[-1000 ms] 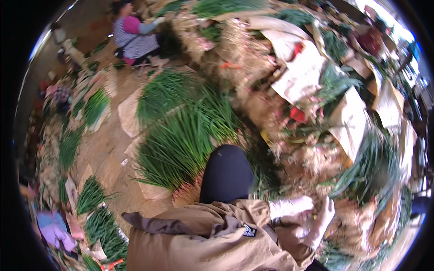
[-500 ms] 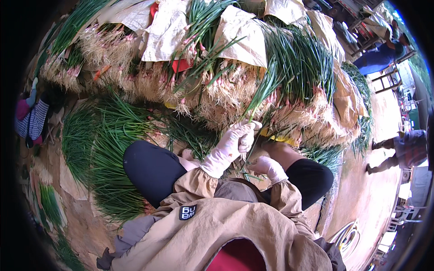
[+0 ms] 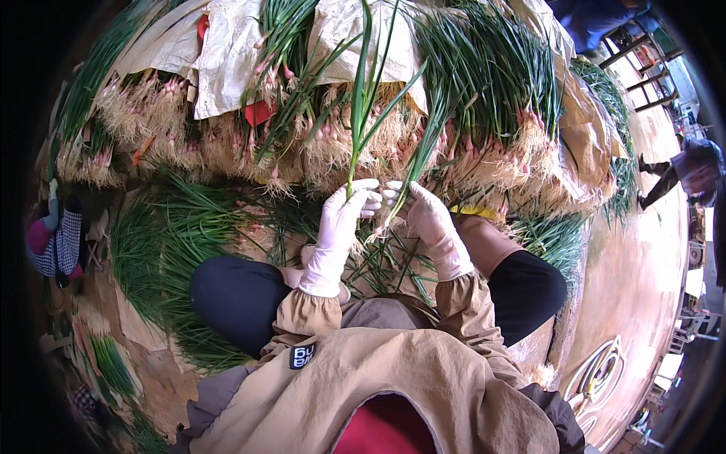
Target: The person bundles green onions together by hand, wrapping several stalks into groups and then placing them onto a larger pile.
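Right grip (image 3: 431, 218) now raised beside left grip (image 3: 340, 222), pinching a bulbed spring onion (image 3: 421, 157), while left holds another leafy stalk (image 3: 357, 125): both hands occupied.

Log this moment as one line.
left hand: holding green stalk | right hand: holding bulbed plant | ahead: rooted pile | on pile: pale sheets

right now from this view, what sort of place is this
Probably a produce-handling shed or similar: there's a long heap of rooted, green-stalked plants, pale sacking draped over parts of it, and a coiled hose on the floor.
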Motion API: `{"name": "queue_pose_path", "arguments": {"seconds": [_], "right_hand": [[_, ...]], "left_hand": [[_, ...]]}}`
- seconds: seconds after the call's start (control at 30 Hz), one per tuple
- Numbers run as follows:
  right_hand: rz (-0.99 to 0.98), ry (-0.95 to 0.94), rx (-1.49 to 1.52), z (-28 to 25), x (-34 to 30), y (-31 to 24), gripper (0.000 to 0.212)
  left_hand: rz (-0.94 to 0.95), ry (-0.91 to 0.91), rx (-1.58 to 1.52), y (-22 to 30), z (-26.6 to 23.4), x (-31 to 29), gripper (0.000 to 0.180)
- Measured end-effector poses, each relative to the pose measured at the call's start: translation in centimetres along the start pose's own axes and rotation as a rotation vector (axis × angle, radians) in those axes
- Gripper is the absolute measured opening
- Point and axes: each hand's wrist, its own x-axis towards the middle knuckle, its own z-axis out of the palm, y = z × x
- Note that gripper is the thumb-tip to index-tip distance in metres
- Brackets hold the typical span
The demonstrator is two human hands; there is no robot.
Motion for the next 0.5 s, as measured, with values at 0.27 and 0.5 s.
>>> {"name": "queue_pose_path", "arguments": {"seconds": [0.27,0.5], "right_hand": [[-0.035,0.081,-0.534,0.5,-3.5,-1.2,0.043],[-0.295,0.348,-1.182,-2.0,-1.6,-1.1,0.037]], "left_hand": [[0.024,0.016,-0.008,-1.9,0.5,0.0,0.027],[0.092,0.01,0.068,-1.9,0.9,-0.7,0.027]]}}
